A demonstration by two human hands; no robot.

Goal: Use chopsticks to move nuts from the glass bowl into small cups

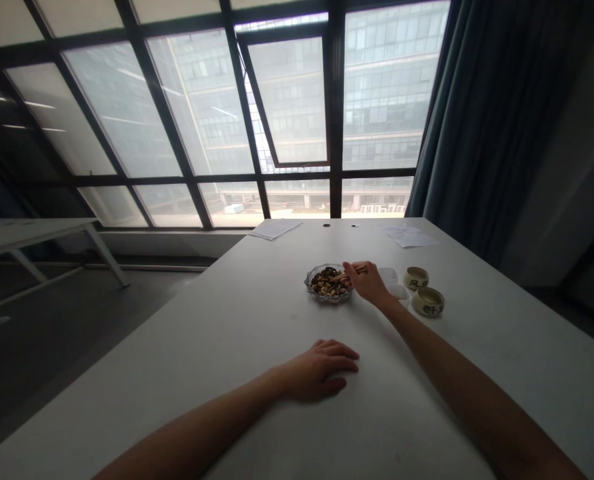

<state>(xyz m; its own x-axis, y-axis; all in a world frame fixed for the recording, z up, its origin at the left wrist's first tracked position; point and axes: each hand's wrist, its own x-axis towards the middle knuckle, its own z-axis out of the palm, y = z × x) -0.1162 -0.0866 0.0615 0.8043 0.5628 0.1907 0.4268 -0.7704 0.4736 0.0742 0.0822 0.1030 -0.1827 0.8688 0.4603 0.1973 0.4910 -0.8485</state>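
My right hand point(365, 281) is closed on a pair of chopsticks point(343, 275), whose tips reach into a clear glass bowl point(311, 293). Inside the bowl lies a mix of small brown, tan and dark pieces point(327, 285), perhaps nuts or beans; I cannot tell the kind. Flat on the white table, nearer to me, rests my left hand point(324, 370) with its fingers stretched out and nothing in it. Just past my right hand stand white plastic containers point(401, 293), partly hidden by the wrist.
To the right of the containers are two beige cups, a farther one point(417, 278) and a nearer one point(429, 303), both with dark characters. Paper sheets point(277, 229) and a loose sheet point(411, 236) lie at the far end of the white table point(227, 320). Another table point(37, 233) stands left.
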